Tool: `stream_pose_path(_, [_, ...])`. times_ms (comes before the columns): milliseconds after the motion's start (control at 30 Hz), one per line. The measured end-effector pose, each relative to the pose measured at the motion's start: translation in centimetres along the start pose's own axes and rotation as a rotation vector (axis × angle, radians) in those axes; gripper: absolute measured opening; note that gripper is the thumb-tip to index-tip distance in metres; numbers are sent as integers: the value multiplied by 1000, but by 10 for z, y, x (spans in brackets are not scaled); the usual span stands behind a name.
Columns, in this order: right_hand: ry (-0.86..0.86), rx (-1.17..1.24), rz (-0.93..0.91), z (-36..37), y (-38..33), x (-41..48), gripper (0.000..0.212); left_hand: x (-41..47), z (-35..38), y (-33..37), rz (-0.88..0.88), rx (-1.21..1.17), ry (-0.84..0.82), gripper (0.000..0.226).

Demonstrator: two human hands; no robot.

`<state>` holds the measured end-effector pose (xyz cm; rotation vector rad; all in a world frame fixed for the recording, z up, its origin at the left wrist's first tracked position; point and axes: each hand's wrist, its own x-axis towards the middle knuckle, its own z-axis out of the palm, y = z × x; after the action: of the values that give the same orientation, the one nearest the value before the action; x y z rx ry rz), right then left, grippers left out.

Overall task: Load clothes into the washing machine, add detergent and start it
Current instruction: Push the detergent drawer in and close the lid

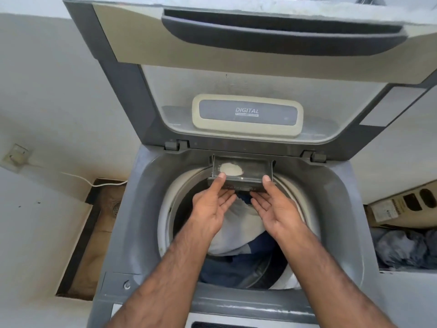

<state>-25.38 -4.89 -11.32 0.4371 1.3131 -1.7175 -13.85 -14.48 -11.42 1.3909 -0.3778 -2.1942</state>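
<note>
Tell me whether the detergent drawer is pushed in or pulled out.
Pulled out. The detergent drawer juts out over the drum, its open top showing a heap of white powder inside.

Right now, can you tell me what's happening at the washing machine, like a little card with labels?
washing machine: top loader, tub open
lid: lifted up at the back
detergent drawer: pulled out over the tub's back edge
powder: small white heap in the drawer's left part
clothes: white and blue ones inside the tub
left hand: holds the drawer front, thumb on top, fingers under
right hand: same hold, on the drawer's right side
grey cloth: heaped to the right of the machine
</note>
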Motion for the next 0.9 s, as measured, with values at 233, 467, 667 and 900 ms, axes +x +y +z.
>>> stream_pose_path(233, [41,-14,-28,16,-6,12,41,10,13,8,38,11,37,43])
stream_pose_path(467, [46,-15,-51,24,-17,21,46,18,25,12,65,5,50,51])
stream_pose_path(667, [35,23,-65,34,-24,27,37,31,38,16,96,-5,60,48])
stream_pose_path(900, [55,81,-18,36,-27,33,38,37,37,15,117,8,64,48])
